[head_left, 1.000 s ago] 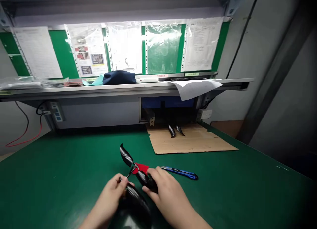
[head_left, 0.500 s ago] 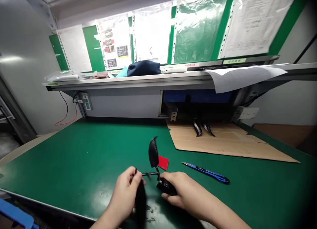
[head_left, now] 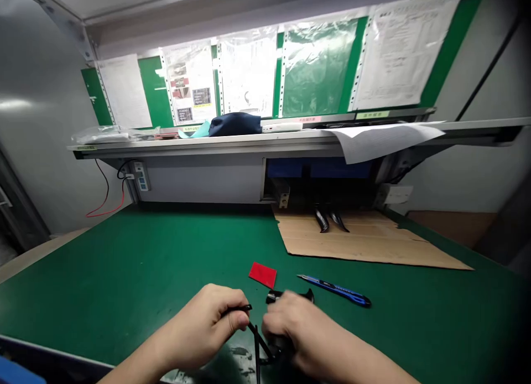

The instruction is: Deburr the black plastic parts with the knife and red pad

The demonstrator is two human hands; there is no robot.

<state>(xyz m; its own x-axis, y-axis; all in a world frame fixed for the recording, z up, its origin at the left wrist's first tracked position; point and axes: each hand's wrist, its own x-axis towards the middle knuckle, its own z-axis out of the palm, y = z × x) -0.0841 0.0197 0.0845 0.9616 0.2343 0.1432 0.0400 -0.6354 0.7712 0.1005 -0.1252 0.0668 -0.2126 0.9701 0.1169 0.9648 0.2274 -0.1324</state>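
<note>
Black part point(head_left: 266, 347) lower, near knife blade point(head_left: 307, 279)

Checking my feed: the red card point(head_left: 263, 275) is fully uncovered now, since the black part point(head_left: 272, 297) isn't sticking up in front of it anymore. Its thin rods point(head_left: 257, 353) now point at the desk's point(head_left: 186, 245) near edge. My right hand point(head_left: 290, 323) rolls knuckles-up, kinda blurry; my left hand point(head_left: 213, 323) aims its thumb further right.

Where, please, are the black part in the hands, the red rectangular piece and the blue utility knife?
Black part point(head_left: 258, 338): head view, on one of its thin rods.
Red rectangular piece point(head_left: 263, 275): head view, on its upper face.
Blue utility knife point(head_left: 337, 289): head view, on the middle of its handle.
</note>
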